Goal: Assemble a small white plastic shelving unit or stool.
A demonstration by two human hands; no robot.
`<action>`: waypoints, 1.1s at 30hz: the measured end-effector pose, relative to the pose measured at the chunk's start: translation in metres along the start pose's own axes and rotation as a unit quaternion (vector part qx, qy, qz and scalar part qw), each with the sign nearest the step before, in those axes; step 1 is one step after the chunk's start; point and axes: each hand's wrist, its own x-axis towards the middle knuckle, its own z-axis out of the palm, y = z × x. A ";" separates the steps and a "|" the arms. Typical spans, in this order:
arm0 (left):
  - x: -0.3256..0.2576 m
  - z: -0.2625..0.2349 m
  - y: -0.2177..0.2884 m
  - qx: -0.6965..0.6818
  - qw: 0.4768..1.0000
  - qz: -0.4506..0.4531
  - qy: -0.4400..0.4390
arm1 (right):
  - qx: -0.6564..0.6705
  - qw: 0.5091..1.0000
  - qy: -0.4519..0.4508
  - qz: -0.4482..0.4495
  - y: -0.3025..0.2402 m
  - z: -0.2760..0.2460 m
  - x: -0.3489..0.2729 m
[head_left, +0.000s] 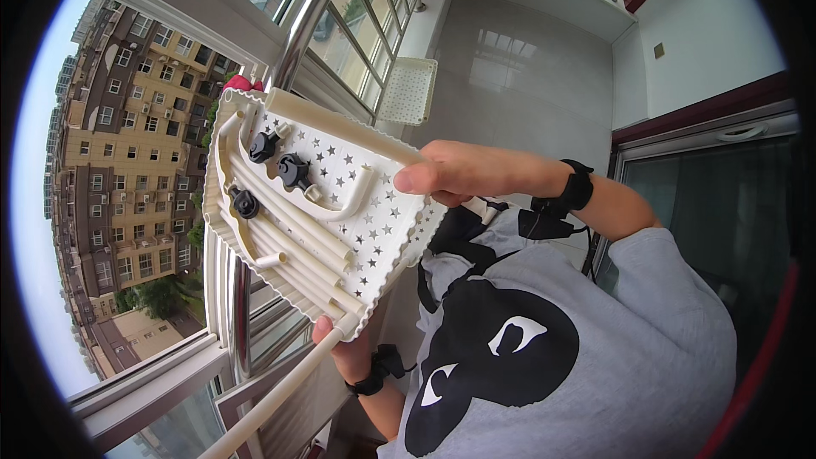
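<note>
Both hands hold up a cream plastic tray (374,229), pierced with star-shaped holes, close to the balcony railing (310,13). The right hand (455,172) grips its upper edge, thumb pressed on the face, fingers hidden behind. The left hand (340,344) clasps the lower corner, fingers wrapped around a cream pole (272,399) there. Cream tubes (297,234) and three black knobs (293,170) lie in the tray. A second perforated tray (410,89) leans against the window.

Right hand (459,172) raised, thumb pressed flat; left hand (340,342) low, fingers curled.
</note>
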 end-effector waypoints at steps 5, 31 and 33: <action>-0.008 0.019 0.015 0.019 1.000 -0.019 -0.014 | 0.115 0.993 0.012 -0.032 0.010 -0.002 -0.009; -0.013 0.008 0.006 -0.023 0.999 -0.029 0.011 | 0.081 0.992 0.046 -0.087 0.006 0.004 -0.016; -0.011 -0.006 0.014 -0.012 0.997 -0.034 -0.075 | 0.006 0.961 0.217 -0.174 -0.008 0.005 -0.013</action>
